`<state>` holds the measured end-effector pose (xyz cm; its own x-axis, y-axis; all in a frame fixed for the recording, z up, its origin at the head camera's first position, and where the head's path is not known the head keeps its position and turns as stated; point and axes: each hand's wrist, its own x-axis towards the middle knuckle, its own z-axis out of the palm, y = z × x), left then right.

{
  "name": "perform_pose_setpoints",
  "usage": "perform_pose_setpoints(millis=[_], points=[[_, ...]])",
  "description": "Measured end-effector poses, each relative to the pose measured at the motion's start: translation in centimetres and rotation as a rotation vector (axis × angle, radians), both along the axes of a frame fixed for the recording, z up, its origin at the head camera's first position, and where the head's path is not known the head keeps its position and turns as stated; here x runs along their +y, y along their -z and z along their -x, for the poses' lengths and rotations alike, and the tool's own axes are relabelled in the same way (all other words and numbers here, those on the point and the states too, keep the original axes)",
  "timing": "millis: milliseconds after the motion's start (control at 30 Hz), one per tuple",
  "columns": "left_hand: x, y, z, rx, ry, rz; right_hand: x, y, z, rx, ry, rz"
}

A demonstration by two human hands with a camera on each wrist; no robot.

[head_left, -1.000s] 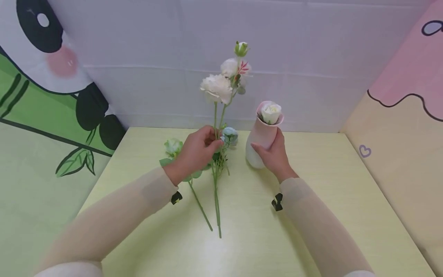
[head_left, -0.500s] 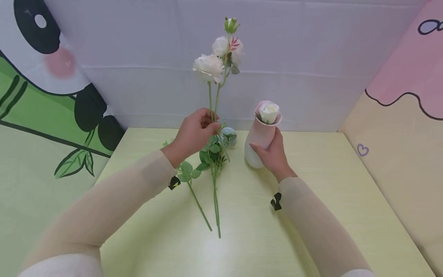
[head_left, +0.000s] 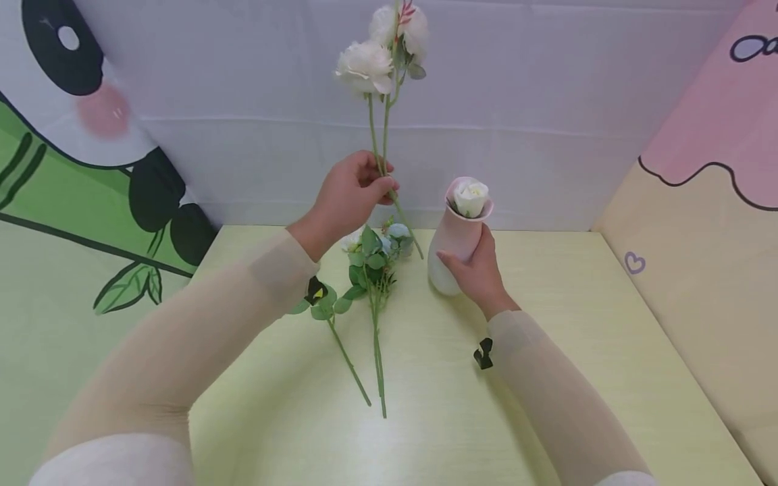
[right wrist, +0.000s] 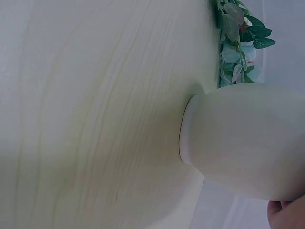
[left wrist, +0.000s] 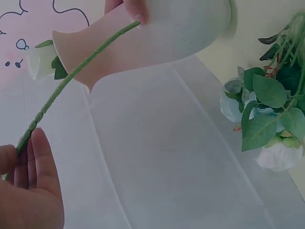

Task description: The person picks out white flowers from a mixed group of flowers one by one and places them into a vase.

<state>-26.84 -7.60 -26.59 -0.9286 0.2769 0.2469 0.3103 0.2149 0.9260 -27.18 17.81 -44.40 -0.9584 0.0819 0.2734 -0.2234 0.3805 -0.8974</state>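
Note:
My left hand (head_left: 355,192) pinches the green stem (left wrist: 71,76) of a white artificial flower spray (head_left: 365,66), held up in front of the back wall. The blooms point upward; the topmost part runs out of the head view. The stem's lower end slants down toward a pink and white vase (head_left: 451,250). Around the vase's right side my right hand (head_left: 480,273) is wrapped, thumb across its front. A single white rose (head_left: 471,197) stands in the vase mouth. In the right wrist view, the vase base (right wrist: 187,129) meets the tabletop.
Several artificial flowers with green leaves (head_left: 367,260) and blue blooms (head_left: 398,233) lie left of the vase, stems toward the front. Another leafy stem (head_left: 349,361) lies beside them, partly under the left forearm. A pale cloth wall (head_left: 516,101) stands behind the table (head_left: 547,290).
My left hand has lifted the white flower spray upward, and its stem end has come clear of the flowers lying on the table. My right hand keeps holding the vase in place.

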Motion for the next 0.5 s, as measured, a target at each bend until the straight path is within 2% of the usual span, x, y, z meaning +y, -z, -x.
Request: perform_pose_setpoints(millis=[267,500], points=[[1.2,-1.1,1.1,0.046,0.006,-0.04,0.0,0.0,0.0,0.003,0.012,-0.011],[1.9,-2.8,2.1,0.068,-0.041,-0.096,0.0,0.1,0.1,0.0,0.001,0.007]])
